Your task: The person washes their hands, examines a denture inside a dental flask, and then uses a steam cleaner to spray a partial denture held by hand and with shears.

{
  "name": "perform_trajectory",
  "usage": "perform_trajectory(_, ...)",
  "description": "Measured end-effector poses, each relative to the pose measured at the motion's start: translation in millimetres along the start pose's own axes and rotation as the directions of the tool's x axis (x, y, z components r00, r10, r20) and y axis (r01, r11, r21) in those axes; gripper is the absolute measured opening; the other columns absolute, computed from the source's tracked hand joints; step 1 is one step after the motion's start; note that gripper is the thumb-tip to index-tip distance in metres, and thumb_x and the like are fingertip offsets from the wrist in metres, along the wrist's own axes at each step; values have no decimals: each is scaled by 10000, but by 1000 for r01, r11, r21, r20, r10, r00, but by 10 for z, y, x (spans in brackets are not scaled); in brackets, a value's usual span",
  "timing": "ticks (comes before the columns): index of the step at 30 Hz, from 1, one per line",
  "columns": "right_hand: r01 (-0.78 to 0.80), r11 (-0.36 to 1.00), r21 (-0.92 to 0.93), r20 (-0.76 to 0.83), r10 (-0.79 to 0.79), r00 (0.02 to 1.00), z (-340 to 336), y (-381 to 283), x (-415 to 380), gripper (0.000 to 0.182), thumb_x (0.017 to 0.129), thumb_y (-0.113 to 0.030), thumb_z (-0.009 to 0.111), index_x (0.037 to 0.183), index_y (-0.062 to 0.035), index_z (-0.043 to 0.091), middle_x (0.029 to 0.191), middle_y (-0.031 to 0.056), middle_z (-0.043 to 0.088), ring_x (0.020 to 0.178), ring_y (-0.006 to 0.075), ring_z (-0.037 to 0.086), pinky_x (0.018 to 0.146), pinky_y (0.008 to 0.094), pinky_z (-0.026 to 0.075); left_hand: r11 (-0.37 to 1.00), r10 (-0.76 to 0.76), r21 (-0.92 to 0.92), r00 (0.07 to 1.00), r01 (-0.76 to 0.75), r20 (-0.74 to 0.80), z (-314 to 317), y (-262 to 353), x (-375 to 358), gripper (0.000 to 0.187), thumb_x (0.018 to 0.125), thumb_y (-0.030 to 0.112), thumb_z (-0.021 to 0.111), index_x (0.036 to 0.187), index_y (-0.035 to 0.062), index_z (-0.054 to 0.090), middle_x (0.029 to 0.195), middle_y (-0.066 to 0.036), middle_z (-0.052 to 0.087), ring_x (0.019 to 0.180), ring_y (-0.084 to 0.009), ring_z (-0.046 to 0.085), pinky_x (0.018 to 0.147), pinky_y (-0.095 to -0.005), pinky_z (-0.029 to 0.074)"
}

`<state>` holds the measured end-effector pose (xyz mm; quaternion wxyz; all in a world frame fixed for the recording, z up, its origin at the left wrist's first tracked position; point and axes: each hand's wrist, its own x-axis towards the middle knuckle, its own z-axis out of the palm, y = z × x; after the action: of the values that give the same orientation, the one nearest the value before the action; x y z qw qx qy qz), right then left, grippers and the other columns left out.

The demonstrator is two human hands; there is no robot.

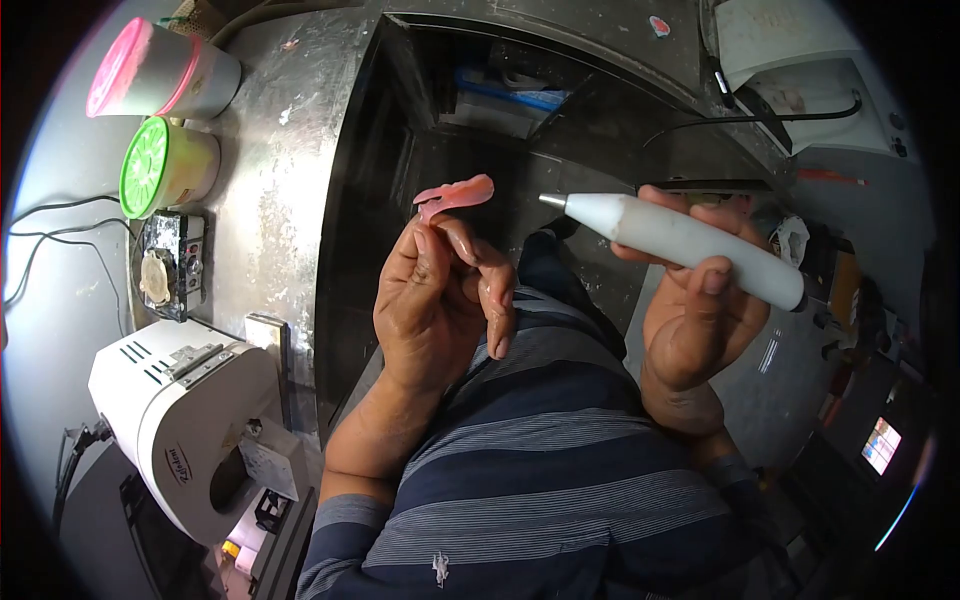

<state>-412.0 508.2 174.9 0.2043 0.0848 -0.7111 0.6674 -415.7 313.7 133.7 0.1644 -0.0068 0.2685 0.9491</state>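
My left hand (435,300) pinches a thin pink denture base (458,193) between thumb and fingertip. The piece stands up above the fingers, seen nearly edge-on, and its surface looks wet, as do the fingers. In my right hand (700,310) is a thick white pen-shaped tool (690,245) with a narrow metal tip and a dark rear end. Its tip points left toward the pink piece, with a gap between the two. Fingers lie behind the tool and the thumb presses its near side.
A metal-topped bench (290,130) runs along the left, bearing a pink-lidded tub (170,70), a green-lidded tub (165,165) and a small control box (175,265). A white machine (190,420) stands lower left. Another white machine (820,90) with a black cable sits upper right.
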Motion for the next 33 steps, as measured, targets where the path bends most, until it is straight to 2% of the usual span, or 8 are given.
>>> perform_trajectory(6,71,997,17,1,-71,997,120,27,15,432,995,-252,479,1161,146,455,1071,290,571,994,407,648,665,404,647,996,-55,-70,998,56,16,18,40,0,338,1065,343,222,989,73,410,677,-142,530,330,-186,470,324,-241,419)
perform_trajectory(8,82,997,8,15,-82,996,151,68,12,421,994,-241,475,1153,150,460,1074,282,566,990,411,649,660,399,649,974,-82,-206,995,90,50,-11,46,-15,346,1062,327,266,989,34,434,712,-209,565,375,-211,503,365,-278,449)
perform_trajectory(10,129,991,18,-28,-129,991,178,152,-22,401,991,-218,469,1145,152,466,1085,256,545,974,411,655,650,393,651,972,-92,-213,995,98,35,-10,53,-35,345,1063,325,265,987,34,434,708,-206,563,373,-210,500,364,-278,449)
perform_trajectory(13,140,990,-7,4,-140,990,223,127,1,391,989,-201,462,1151,154,460,1087,239,531,958,413,661,657,389,654,969,-107,-222,994,110,26,-25,52,-62,345,1063,324,264,984,35,435,704,-202,560,371,-209,495,362,-278,448)
perform_trajectory(29,202,979,-17,30,-201,979,324,141,-50,347,987,-153,457,1155,151,454,1092,232,536,937,416,667,658,379,655,971,-105,-210,994,111,37,-38,77,-127,352,1061,332,275,973,32,436,699,-191,554,374,-203,493,363,-271,454)
perform_trajectory(32,181,983,-14,42,-181,983,309,143,-66,347,985,-159,467,1151,145,462,1086,238,542,931,412,670,644,375,652,973,-103,-205,994,109,37,-42,80,-123,351,1061,330,273,973,31,435,698,-186,550,375,-202,495,364,-272,455)
perform_trajectory(33,165,986,33,43,-166,985,300,138,-76,308,964,-109,518,1161,122,462,1108,215,535,963,400,664,678,377,644,973,-104,-205,994,109,37,-47,79,-122,351,1061,330,273,973,31,435,698,-186,550,375,-202,495,364,-272,455)
